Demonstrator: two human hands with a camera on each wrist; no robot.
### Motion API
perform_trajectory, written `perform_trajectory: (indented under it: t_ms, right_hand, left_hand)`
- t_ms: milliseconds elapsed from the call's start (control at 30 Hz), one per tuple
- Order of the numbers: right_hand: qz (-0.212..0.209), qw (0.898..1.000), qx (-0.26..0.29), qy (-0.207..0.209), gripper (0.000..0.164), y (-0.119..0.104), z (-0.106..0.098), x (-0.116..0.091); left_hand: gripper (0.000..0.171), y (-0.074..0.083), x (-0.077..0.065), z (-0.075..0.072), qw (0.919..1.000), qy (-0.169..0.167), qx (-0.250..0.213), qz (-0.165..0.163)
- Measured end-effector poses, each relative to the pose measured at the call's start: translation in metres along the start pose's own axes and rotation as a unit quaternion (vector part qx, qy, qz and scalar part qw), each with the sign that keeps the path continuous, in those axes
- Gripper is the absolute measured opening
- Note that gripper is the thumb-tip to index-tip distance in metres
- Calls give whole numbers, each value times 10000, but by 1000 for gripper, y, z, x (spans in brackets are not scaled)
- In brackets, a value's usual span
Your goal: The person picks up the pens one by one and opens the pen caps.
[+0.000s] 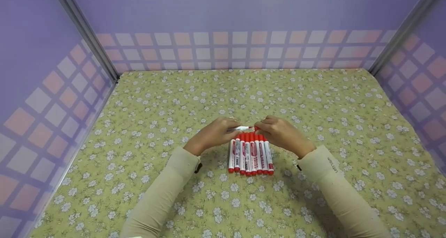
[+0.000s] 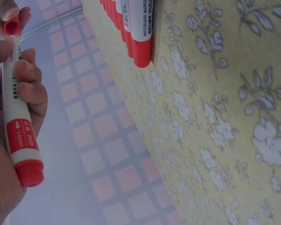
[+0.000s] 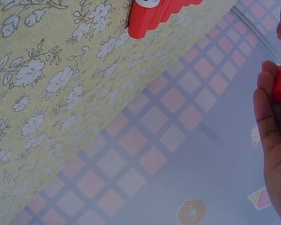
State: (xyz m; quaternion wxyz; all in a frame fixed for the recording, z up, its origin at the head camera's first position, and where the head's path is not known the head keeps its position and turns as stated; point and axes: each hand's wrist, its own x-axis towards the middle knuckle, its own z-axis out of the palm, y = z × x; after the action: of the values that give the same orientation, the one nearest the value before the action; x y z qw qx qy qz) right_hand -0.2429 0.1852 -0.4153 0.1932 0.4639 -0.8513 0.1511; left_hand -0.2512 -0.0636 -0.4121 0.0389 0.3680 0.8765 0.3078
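Observation:
My left hand (image 1: 220, 131) grips a white marker (image 2: 21, 103) with a red label and red end plug, its tip pointing toward the other hand. Just off that tip, my right hand (image 1: 278, 132) pinches a red marker cap (image 2: 11, 25), whose hollow mouth shows in the left wrist view. In the right wrist view the cap lies between thumb and curled fingers. Right below both hands, a row of several white markers (image 1: 252, 158) with red caps lies side by side on the table, caps pointing away from me.
A yellow-green floral cloth (image 1: 167, 192) covers the table. Purple panels with pink and white squares form a back wall (image 1: 230, 15), a left wall (image 1: 31, 91) and a right wall (image 1: 418, 67). Grey metal posts (image 1: 87, 32) stand at the back corners.

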Motion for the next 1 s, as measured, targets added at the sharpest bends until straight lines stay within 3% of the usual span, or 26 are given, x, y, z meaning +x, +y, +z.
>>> perform_trajectory:
  t_ms: [533,767,1000]
  right_hand:
    - [27,10000,43,-16,14,1,0,0]
    - [101,9999,44,-47,15,1,-1,-1]
    - [69,10000,0,-65,16,1,0,-1]
  left_hand:
    - [30,-20,-20,-11,9986,440,-191,-223]
    - [28,-31,-31,-17,9949,833,-110,-562]
    - [32,-41,-41,-27,9875,937,-273,-1237]
